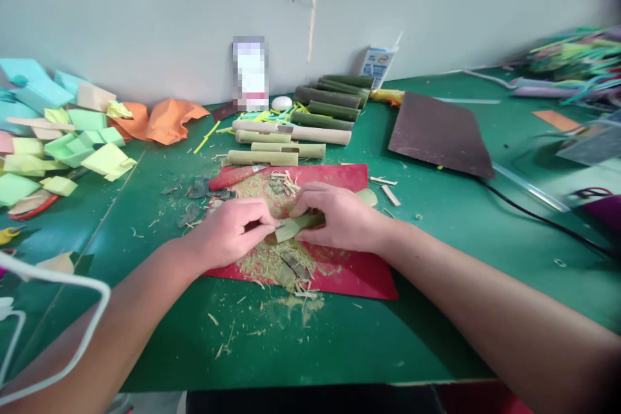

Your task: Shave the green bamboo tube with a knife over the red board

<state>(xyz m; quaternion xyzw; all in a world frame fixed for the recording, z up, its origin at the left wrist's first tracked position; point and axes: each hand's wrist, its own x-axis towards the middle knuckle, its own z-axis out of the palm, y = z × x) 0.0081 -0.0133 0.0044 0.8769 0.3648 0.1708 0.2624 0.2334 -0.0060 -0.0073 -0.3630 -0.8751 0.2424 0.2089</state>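
My right hand is wrapped round a pale green piece of bamboo, whose left end sticks out past the fingers. At that end, my left hand is closed in a pinch, its fingertips touching or almost touching the bamboo. Something small and dark may be between them, too small to name. Both hands are over a red mat strewn with bamboo shavings and dark scraps. Just beyond my left hand lies a red-handled tool with a metal end.
Several cut bamboo tubes lie in a row behind the mat. A phone and a drink carton stand by the wall. Folded paper pieces are heaped at left, a dark board rests at right, and a white cable loops front left.
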